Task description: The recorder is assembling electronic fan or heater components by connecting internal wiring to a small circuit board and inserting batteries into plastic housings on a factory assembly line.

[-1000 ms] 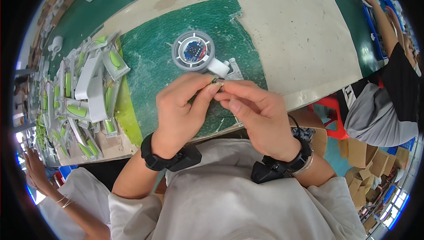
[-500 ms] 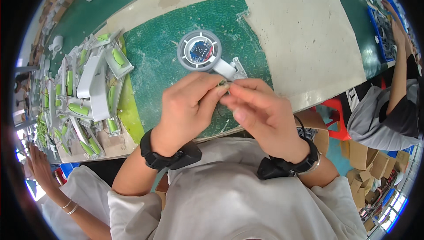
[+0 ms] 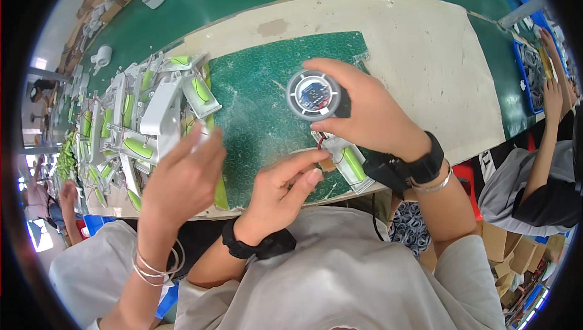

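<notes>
My right hand point(image 3: 370, 111) grips a round grey-and-white housing point(image 3: 293, 106) from its right side, thumb below and fingers over the top. A blue circuit board point(image 3: 316, 95) shows in the housing's opening. Below hangs or lies a white handle part with a green cylindrical battery point(image 3: 352, 163), close under my right wrist. A red wire point(image 3: 320, 141) runs between the housing and the handle part. My left hand point(image 3: 279, 190) is curled beside the wire, thumb and index finger bent toward each other. What sits between those fingertips is too small to make out.
A green patterned mat point(image 3: 255, 87) lies under the work. At left is a pile of white handle parts with green batteries point(image 3: 136, 147); a co-worker's blurred hand point(image 3: 182, 175) reaches beside it. Grey rings point(image 3: 410, 230) fill a container below the table's edge. Another person works at right.
My right hand has left the fingertip work and taken hold of the round housing. My left hand is lower. A co-worker's hand has come in from the left. The view has shifted.
</notes>
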A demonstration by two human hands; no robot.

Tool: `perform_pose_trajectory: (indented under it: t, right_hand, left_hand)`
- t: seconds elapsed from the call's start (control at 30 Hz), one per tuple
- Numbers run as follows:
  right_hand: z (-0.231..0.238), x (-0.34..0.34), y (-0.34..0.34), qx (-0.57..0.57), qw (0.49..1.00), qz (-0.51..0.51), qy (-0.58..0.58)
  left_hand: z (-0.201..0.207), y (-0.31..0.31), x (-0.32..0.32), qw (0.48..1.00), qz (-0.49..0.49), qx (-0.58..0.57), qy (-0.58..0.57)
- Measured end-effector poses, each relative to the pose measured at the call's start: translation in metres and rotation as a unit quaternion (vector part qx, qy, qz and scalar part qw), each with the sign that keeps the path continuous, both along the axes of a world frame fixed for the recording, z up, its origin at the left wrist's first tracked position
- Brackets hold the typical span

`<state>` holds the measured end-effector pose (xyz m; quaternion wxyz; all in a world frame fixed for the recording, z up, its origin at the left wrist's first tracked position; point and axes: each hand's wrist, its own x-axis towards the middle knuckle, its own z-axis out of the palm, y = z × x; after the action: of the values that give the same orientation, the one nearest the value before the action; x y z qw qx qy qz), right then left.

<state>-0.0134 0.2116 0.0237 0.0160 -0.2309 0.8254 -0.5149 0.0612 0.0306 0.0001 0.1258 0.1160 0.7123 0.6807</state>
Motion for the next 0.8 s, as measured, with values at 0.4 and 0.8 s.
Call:
perform_pose_trajectory:
  t: [0.4, 0.8]
  right_hand:
    - [0.034, 0.036, 0.007, -0.099, 0.981, -0.125, 0.108]
    - [0.05, 0.047, 0.011, -0.044, 0.979, -0.081, 0.181]
  left_hand:
    - [0.011, -0.001, -0.005, 0.94, -0.132, 0.259, -0.18]
    - [0.022, -0.007, -0.004, 0.93, -0.191, 0.273, -0.156]
